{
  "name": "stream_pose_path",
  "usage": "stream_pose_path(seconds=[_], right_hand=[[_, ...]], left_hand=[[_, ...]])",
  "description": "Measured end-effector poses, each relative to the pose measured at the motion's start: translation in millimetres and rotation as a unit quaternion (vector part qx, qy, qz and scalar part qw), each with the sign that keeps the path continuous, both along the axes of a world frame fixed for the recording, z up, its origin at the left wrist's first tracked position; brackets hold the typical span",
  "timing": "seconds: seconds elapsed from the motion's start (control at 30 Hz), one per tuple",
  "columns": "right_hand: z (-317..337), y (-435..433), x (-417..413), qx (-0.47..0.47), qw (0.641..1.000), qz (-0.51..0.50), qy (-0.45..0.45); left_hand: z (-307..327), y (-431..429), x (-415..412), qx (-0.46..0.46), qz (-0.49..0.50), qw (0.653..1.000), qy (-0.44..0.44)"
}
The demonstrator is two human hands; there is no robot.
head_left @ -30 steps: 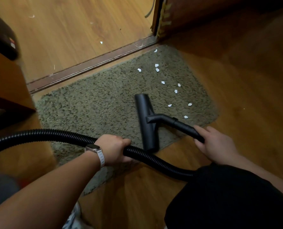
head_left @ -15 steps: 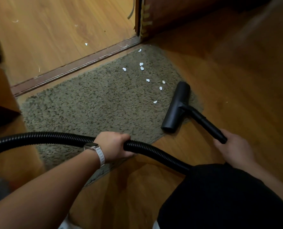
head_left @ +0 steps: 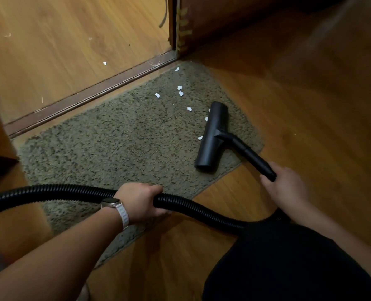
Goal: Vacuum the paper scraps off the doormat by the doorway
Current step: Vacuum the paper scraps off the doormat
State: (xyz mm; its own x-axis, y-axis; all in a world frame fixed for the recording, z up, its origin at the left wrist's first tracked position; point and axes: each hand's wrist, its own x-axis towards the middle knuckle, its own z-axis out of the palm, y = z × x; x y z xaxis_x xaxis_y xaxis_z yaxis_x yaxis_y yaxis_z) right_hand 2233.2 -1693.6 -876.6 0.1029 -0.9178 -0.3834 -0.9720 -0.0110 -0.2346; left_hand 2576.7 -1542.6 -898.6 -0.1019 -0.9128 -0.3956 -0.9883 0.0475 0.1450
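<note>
Your right hand (head_left: 286, 187) is gripping the wand (head_left: 251, 156), your left hand (head_left: 141, 203) the hose (head_left: 50, 192). The nozzle (head_left: 212, 135) is resting on the doormat (head_left: 115, 144), long axis pointing away from you. Paper scraps (head_left: 179, 88) are lying just left of it and past its far end, nearer your right hand.

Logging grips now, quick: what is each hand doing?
Left hand: fingers curled round the black hose.
Right hand: grips the vacuum wand.
</note>
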Motion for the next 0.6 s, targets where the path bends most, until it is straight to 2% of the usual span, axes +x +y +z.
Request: stream_pose_path(seconds=[0.17, 0.3, 0.43, 0.6], right_hand=[[-1, -13, -10, -0.005, 0.998, -0.057, -0.009], [-1, -25, 3, -0.016, 0.999, -0.041, -0.020], [0, -40, 25, 0.001, 0.999, 0.031, -0.032], [6, -47, 46, 0.007, 0.982, 0.178, 0.062]], left_hand=[[3, -5, 2, -0.021, 0.032, 0.999, 0.018], [3, -7, 4, 0.022, 0.027, 0.999, 0.014], [1, -10, 10, 0.014, 0.028, 1.000, 0.000], [-11, -11, 14, -0.012, 0.017, 1.000, -0.007]])
